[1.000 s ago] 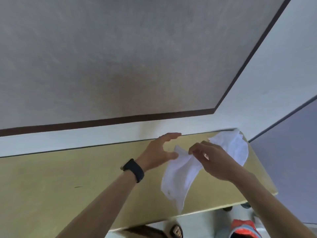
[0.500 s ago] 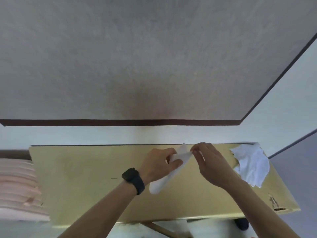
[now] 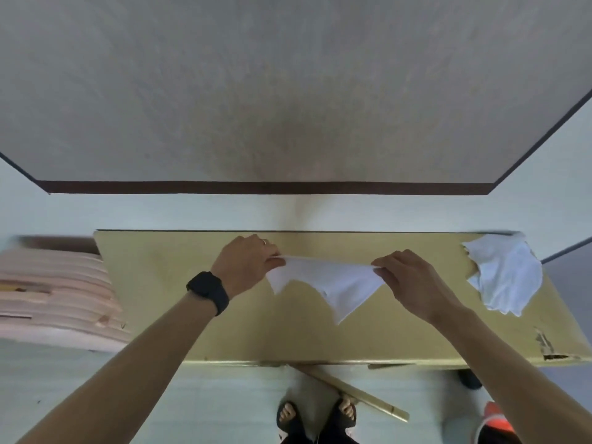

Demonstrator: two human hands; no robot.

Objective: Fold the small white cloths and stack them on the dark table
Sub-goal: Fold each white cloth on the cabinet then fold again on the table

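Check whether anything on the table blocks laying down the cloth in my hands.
Nothing visible does. The left hand and right hand pinch the cloth by its upper corners above the table. The loose pile lies at the right end, apart.

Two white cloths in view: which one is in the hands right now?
The middle cloth: the left hand and right hand pinch its top corners, stretching it wide. The other cloth lies crumpled at the right end of the table, untouched.
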